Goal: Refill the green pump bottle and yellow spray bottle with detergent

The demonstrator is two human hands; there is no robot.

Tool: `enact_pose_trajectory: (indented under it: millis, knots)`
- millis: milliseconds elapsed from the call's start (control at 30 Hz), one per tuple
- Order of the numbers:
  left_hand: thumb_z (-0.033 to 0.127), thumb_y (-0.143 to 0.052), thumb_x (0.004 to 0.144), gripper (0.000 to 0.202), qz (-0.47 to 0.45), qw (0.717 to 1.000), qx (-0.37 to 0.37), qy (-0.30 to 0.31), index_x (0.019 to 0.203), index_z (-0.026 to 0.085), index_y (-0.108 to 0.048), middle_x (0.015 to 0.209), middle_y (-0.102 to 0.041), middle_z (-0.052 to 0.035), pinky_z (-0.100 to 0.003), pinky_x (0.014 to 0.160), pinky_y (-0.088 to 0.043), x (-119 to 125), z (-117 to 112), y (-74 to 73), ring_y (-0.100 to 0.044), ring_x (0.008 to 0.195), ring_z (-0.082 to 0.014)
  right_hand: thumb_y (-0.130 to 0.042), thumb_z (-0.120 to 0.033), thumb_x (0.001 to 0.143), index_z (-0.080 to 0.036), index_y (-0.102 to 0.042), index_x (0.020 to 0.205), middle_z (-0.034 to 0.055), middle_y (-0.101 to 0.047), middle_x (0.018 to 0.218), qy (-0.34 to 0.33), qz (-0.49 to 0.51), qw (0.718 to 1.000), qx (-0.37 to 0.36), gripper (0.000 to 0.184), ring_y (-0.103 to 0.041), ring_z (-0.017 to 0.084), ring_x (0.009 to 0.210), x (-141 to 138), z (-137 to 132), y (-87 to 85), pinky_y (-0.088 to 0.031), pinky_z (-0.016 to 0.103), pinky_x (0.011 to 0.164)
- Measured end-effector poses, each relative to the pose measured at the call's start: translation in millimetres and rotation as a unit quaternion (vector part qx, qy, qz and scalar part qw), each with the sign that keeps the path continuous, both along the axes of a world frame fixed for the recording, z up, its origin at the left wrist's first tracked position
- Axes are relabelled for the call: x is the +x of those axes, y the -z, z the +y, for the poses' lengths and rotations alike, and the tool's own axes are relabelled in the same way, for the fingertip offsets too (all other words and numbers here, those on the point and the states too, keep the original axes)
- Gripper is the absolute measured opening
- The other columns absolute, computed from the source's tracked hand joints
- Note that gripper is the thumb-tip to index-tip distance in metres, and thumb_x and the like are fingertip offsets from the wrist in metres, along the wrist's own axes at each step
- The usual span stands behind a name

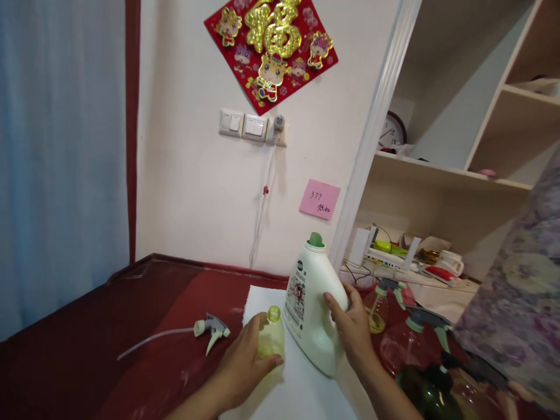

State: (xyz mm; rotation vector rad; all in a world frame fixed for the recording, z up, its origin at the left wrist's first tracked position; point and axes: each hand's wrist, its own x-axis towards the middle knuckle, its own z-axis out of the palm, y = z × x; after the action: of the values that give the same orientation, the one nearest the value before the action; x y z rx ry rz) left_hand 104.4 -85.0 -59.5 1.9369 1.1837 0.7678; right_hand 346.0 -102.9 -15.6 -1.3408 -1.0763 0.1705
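My left hand (pixel 251 364) is wrapped round a small yellow-green translucent bottle (pixel 272 335), whose neck is uncapped. Just right of it, a large pale green detergent jug (pixel 308 309) with a printed label tilts slightly to the left. The jug's cap is off, and a green pour spout shows in its neck. My right hand (pixel 350 324) grips the jug by its handle side; some of those fingers are hidden behind it. A spray trigger head (pixel 212 329) with a long clear dip tube lies on the dark red surface left of my left hand.
White paper (pixel 306 396) lies under the bottle and jug. Several spray bottles stand at the right, among them a yellow one (pixel 377 312) and a clear pink one (pixel 409 344). Behind are a wall with a plugged-in cord (pixel 262 210), a cluttered shelf (pixel 452 172) and floral cloth (pixel 516 291).
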Motion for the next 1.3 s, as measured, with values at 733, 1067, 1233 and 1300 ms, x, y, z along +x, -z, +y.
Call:
enact_pose_trajectory:
  millis: [733,1067,1233,1300]
  knots:
    - [0.031,-0.07,0.071,0.073,-0.032,0.999,0.031,0.009,0.139,0.018,-0.045,0.146,-0.055,-0.0171,-0.043,0.112,-0.037,0,2,4.8,-0.05,0.135,-0.0327,-0.074,-0.053,0.077,-0.037,-0.075,0.11,0.0004,-0.081,0.098,-0.066,-0.456,0.884,-0.083,0.037,-0.079,0.027,0.075,29,-141,-114.1,-0.065,0.029,0.059]
    - [0.032,-0.071,0.071,0.077,-0.039,0.999,0.02,0.012,0.142,0.016,-0.044,0.145,-0.054,-0.0189,-0.046,0.111,-0.037,0,1,5.5,-0.05,0.133,-0.0353,-0.068,-0.06,0.081,-0.038,-0.07,0.122,0.0046,-0.08,0.104,-0.057,-0.547,0.824,-0.137,0.047,-0.078,0.03,0.081,25,-128,-127.6,-0.065,0.038,0.064]
    - [0.033,-0.072,0.072,0.077,-0.046,0.999,0.022,0.016,0.142,0.014,-0.045,0.146,-0.053,-0.0189,-0.045,0.112,-0.036,-1,1,5.9,-0.048,0.135,-0.0352,-0.065,-0.065,0.08,-0.035,-0.071,0.122,0.0067,-0.08,0.103,-0.057,-0.553,0.818,-0.15,0.051,-0.077,0.031,0.08,14,-120,-135.1,-0.064,0.042,0.065]
    - [0.033,-0.072,0.072,0.076,-0.048,0.998,0.023,0.017,0.141,0.016,-0.046,0.146,-0.054,-0.0181,-0.045,0.112,-0.037,-1,0,5.5,-0.049,0.135,-0.0351,-0.065,-0.065,0.081,-0.038,-0.07,0.122,0.0046,-0.08,0.106,-0.049,-0.562,0.811,-0.155,0.049,-0.077,0.031,0.082,11,-119,-136.5,-0.063,0.042,0.065]
